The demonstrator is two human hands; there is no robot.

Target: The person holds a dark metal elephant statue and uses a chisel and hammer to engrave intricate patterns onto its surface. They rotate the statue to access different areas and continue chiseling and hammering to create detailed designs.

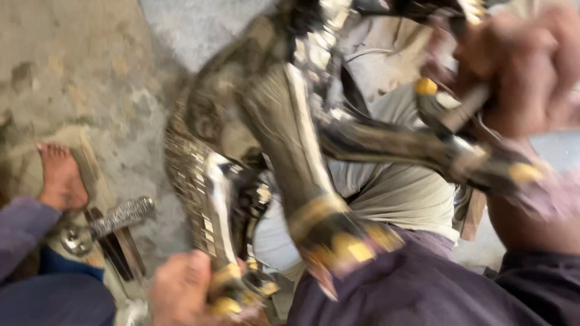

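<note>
- Fingers of my left hand (pixel 181 293) clench the frame's (pixel 284 139) lower end.
- Right hand (pixel 519 66) fingers grip its upper arm.
- Rod (pixel 118 217) lies left of my left fingers.

- There is a single view, from a camera worn on the person's head, tilted steeply down over the lap and knees.
- It sits very close to the work: a large dark metal part with ribbed fins and yellow-tipped ends (pixel 284 163) fills the middle and is blurred.
- The left hand (pixel 181 293) meets the bottom edge and the right hand (pixel 519 66) the upper right corner.
- Rough grey concrete floor (pixel 90 72) fills the upper left, farther off.
</note>
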